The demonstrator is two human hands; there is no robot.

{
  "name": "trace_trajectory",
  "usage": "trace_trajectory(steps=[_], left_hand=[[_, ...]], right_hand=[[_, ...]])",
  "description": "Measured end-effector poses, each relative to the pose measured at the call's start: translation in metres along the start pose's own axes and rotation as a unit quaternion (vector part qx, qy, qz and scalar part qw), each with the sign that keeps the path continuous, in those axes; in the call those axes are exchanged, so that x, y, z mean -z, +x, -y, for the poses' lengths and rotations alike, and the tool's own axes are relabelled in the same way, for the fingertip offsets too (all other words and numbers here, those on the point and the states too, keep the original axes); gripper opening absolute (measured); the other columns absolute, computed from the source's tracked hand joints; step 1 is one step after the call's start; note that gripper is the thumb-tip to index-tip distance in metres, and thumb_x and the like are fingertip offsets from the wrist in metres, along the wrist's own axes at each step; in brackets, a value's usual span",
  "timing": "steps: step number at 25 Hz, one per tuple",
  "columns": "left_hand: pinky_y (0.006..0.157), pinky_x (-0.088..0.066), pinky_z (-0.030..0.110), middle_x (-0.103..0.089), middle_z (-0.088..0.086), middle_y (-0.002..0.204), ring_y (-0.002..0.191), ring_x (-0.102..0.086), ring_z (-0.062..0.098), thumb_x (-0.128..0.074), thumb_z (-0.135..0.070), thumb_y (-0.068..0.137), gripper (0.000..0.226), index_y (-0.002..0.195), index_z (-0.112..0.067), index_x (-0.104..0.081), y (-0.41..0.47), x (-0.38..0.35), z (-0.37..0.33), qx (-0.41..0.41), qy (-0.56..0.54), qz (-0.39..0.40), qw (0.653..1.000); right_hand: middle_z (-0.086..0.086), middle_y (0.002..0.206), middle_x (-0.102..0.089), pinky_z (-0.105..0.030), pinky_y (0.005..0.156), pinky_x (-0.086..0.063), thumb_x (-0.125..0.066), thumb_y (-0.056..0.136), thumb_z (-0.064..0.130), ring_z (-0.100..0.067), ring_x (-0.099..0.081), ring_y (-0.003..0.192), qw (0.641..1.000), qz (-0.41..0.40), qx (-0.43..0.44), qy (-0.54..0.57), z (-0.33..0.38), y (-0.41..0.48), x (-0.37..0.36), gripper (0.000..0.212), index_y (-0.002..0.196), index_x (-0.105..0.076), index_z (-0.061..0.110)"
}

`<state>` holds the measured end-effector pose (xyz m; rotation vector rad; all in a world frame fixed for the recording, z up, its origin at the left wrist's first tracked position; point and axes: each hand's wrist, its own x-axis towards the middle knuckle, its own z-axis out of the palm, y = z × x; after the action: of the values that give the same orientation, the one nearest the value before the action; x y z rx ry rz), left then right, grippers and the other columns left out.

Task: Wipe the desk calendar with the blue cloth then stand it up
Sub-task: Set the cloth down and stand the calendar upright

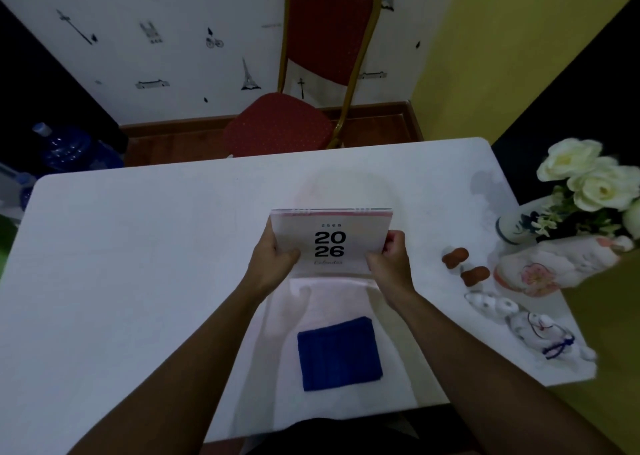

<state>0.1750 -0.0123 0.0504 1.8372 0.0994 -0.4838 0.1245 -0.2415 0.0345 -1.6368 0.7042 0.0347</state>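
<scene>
Together, left hand (273,259) and right hand (391,259) clasp the calendar's (329,243) side edges.

The only readable print in the room is on the front cover of the desk calendar (330,241). Near the top of that cover, small black digits read "2569". Just below them, in the middle of the cover, heavy black numerals stand in two rows, "20" over "26". Under the numerals runs a faint line of cursive that looks like "Calendar", though it is too pale to be sure. Nothing else around the calendar carries legible writing.
</scene>
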Motion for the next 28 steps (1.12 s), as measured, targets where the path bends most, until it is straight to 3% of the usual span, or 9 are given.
trace_trajectory(steps=[5, 10, 14, 17, 19, 21, 24, 26, 28], left_hand=[[0.071, -0.056, 0.015, -0.066, -0.015, 0.116, 0.108, -0.064, 0.009, -0.061, -0.004, 0.090, 0.050, 0.121, -0.043, -0.053, 0.000, -0.003, 0.014, 0.032, 0.018, -0.013, 0.999], [0.096, -0.052, 0.037, -0.058, -0.007, 0.136, 0.118, -0.057, 0.017, -0.061, -0.014, 0.099, 0.050, 0.146, -0.026, -0.050, -0.005, -0.008, 0.034, 0.085, 0.038, -0.035, 0.995], [0.092, -0.050, 0.029, -0.056, -0.011, 0.134, 0.118, -0.057, 0.015, -0.061, -0.021, 0.102, 0.044, 0.143, -0.031, -0.049, -0.006, -0.005, 0.043, 0.069, 0.086, 0.023, 0.994], [0.097, -0.047, 0.028, -0.052, -0.014, 0.131, 0.121, -0.051, 0.014, -0.062, -0.008, 0.096, 0.056, 0.141, -0.037, -0.045, -0.003, 0.000, 0.046, 0.056, 0.144, 0.081, 0.985], [0.118, -0.036, 0.043, -0.056, -0.008, 0.134, 0.127, -0.051, 0.022, -0.064, -0.003, 0.089, 0.063, 0.145, -0.026, -0.048, 0.001, 0.003, 0.052, 0.048, 0.215, 0.100, 0.970], [0.128, -0.019, 0.048, -0.058, 0.002, 0.141, 0.135, -0.050, 0.028, -0.064, -0.006, 0.088, 0.063, 0.146, -0.021, -0.048, 0.002, 0.004, 0.056, 0.040, 0.266, 0.098, 0.958], [0.131, -0.011, 0.053, -0.050, 0.004, 0.154, 0.150, -0.039, 0.032, -0.063, -0.010, 0.092, 0.066, 0.153, -0.023, -0.041, -0.004, 0.003, 0.059, 0.014, 0.298, 0.093, 0.950], [0.133, -0.003, 0.057, -0.030, 0.003, 0.172, 0.164, -0.017, 0.035, -0.058, -0.017, 0.098, 0.073, 0.164, -0.025, -0.025, -0.010, 0.005, 0.065, 0.005, 0.363, 0.097, 0.927], [0.133, 0.003, 0.054, -0.001, 0.000, 0.179, 0.166, 0.007, 0.032, -0.048, -0.028, 0.105, 0.078, 0.170, -0.028, -0.004, -0.015, 0.010, 0.072, 0.007, 0.446, 0.108, 0.889]], right_hand=[[0.010, 0.107, -0.069, -0.016, 0.072, -0.053, -0.062, 0.085, 0.001, -0.008, -0.065, 0.102, 0.999, 0.044, -0.002, -0.031, -0.022, 0.005, 0.000, 0.042, 0.111, -0.057, 0.034], [0.011, 0.115, -0.069, -0.011, 0.079, -0.048, -0.065, 0.098, 0.018, -0.010, -0.064, 0.105, 0.992, 0.042, 0.049, -0.113, -0.044, 0.002, 0.010, 0.029, 0.126, -0.060, 0.025], [0.003, 0.121, -0.069, 0.001, 0.072, -0.045, -0.055, 0.105, 0.019, -0.013, -0.065, 0.104, 0.979, 0.077, 0.067, -0.176, -0.052, 0.012, 0.019, 0.031, 0.135, -0.061, 0.019], [-0.012, 0.123, -0.068, -0.020, 0.085, -0.052, -0.048, 0.108, 0.022, -0.023, -0.064, 0.107, 0.948, 0.115, 0.083, -0.283, -0.056, 0.025, 0.024, 0.028, 0.129, -0.064, 0.012], [-0.010, 0.124, -0.067, -0.038, 0.095, -0.044, -0.045, 0.109, 0.030, -0.029, -0.056, 0.118, 0.895, 0.122, 0.131, -0.408, -0.060, 0.030, 0.030, 0.031, 0.127, -0.065, 0.015], [-0.003, 0.125, -0.067, -0.037, 0.088, -0.031, -0.043, 0.109, 0.034, -0.028, -0.049, 0.122, 0.855, 0.123, 0.175, -0.472, -0.062, 0.032, 0.037, 0.032, 0.129, -0.063, 0.021], [-0.002, 0.134, -0.063, -0.038, 0.091, -0.027, -0.040, 0.109, 0.030, -0.031, -0.045, 0.130, 0.852, 0.133, 0.193, -0.469, -0.066, 0.033, 0.042, 0.031, 0.135, -0.055, 0.025], [-0.001, 0.157, -0.045, -0.049, 0.108, -0.028, -0.034, 0.109, 0.031, -0.034, -0.027, 0.150, 0.833, 0.167, 0.198, -0.489, -0.071, 0.033, 0.046, 0.041, 0.150, -0.041, 0.028], [0.006, 0.172, -0.012, -0.057, 0.122, -0.012, -0.026, 0.110, 0.036, -0.027, -0.001, 0.159, 0.798, 0.208, 0.209, -0.526, -0.076, 0.035, 0.054, 0.052, 0.161, -0.020, 0.029]])
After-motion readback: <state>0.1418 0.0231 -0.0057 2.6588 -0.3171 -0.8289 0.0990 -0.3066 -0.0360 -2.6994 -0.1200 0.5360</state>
